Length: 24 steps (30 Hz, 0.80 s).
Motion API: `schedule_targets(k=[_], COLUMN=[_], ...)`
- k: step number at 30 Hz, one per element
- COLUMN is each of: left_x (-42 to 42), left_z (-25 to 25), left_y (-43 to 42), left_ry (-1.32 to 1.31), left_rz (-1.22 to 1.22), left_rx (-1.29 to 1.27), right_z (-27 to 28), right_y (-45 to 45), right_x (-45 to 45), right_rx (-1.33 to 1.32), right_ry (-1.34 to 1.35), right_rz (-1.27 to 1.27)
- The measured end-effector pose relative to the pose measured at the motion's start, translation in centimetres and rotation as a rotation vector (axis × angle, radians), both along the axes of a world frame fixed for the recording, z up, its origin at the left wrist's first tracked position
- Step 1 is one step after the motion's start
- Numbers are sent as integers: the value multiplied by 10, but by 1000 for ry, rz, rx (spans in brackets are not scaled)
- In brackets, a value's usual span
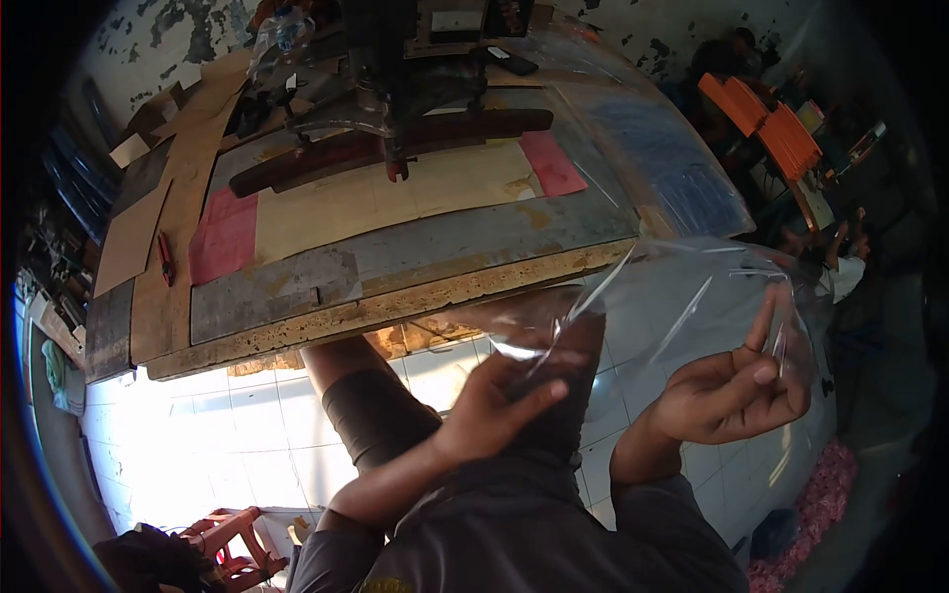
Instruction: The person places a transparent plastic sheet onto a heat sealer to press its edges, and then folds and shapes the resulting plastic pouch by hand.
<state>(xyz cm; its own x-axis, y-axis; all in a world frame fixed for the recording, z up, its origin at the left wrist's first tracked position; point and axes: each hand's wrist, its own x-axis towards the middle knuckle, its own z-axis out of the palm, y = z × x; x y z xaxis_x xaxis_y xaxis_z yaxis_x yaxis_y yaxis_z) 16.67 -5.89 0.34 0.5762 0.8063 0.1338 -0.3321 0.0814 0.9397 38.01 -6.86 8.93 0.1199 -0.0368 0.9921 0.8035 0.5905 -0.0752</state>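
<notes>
A clear plastic sheet (672, 306) stretches between my hands, in front of the table's right front corner. My left hand (494, 407) is over my lap at the sheet's left end, its thumb out and its fingers curled at the plastic. To the right, my right hand (736, 390) grips the sheet between thumb and fingers, with the index finger pointing up against the film. Beyond them, a press machine (390, 119) stands over a cream strip (386, 198) with pink pieces (225, 235) at its ends on the worktable (395, 308).
A red cutter (165, 259) and cardboard (133, 237) lie on the table's left. A clear plastic stack (672, 163) is at its right. Orange pieces (766, 124) and a person (848, 259) are farther right. A red stool (232, 544) stands at lower left.
</notes>
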Motion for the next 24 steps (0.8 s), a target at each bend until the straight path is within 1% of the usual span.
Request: schedule_targets(k=[2,4,5,6,8,9,11,12,14,15,17,18,19,20,21,24], left_x=[-5,-16,-23,-31,-39,-42,-50,-57,-70,-67,-73,-82,-90,-99,-103,-116], left_z=[-1,-4,-2,15,16,17,22,21,21,20,23,22,20,19,17,15], left_y=[19,46,56,63,75,76,79,78,82,79,67,66,65,64,65,61], left_ry=[-92,-18,73,38,-123,-99,-44,-97,-207,-270,-331,-311,-290,-268,-308,-327], left_rz=[-9,6,51,28,-82,-73,-61,-120,-233,-171,-168,-146,-124,-103,-120,-43], left_rx=[-106,-20,10,16,28,55,116,86,42,213,110,122,134,145,145,14], right_z=[7,9,11,12,11,11,7,5,-19,-28,-31,-33,-34,-38,-44,-70], right_y=[1,-6,-6,-9,-23,-27,-32,-37,-43,-42,-27,-24,-29,-25,-18,3], right_x=[0,14,19,24,35,38,42,44,56,59,32,22,24,19,14,22], right_rx=[-43,-135,-97,-152,-253,-303,-431,-502,-506,-508,-415,-370,-521,-593,-665,-1038], right_ry=[76,127,173,243,373,412,405,400,341,310,11,-137,-294,-355,-416,-214], right_rz=[-99,-179,-218,-235,-279,-284,-337,-365,-322,-301,-279,-268,-244,-243,-243,246])
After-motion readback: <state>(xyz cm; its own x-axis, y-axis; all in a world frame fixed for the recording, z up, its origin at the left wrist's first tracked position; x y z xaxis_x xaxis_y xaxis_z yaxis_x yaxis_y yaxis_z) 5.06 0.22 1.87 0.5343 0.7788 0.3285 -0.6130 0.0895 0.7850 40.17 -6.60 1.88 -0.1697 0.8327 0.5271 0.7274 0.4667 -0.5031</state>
